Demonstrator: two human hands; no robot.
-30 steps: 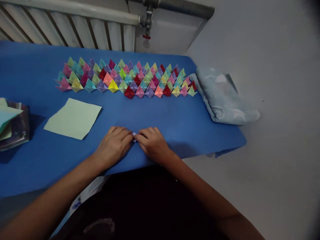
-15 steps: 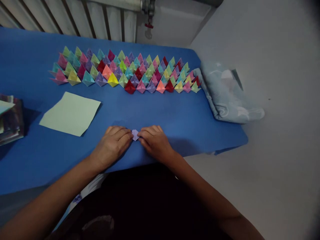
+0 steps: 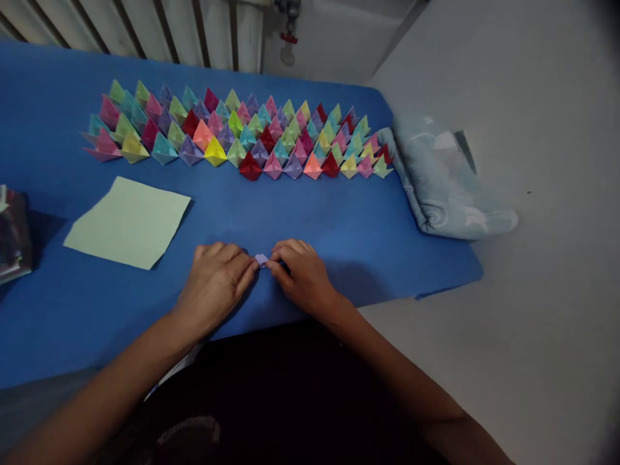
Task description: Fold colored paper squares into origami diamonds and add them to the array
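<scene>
A small folded purple paper (image 3: 261,260) is pinched between both hands near the front edge of the blue table. My left hand (image 3: 216,281) grips its left side with thumb and fingers pressed together. On the right side, my right hand (image 3: 303,274) pinches it the same way. The fingertips cover much of the paper, so its exact folds are hard to make out. A pale green paper sheet (image 3: 128,223) lies flat to the left of my hands. Behind them, several colourful folded paper boats (image 3: 215,152) stand in close rows.
The blue table (image 3: 310,210) ends at a slanted right edge beside a white wall. A folded grey-blue cloth (image 3: 443,187) lies at its right end. A dark box-like object (image 3: 14,236) sits at the far left. Behind the table is a radiator (image 3: 181,32).
The purple paper now shows as a flatter, lower shape between my fingertips. Both hands stay in nearly the same place. The view has shifted slightly.
</scene>
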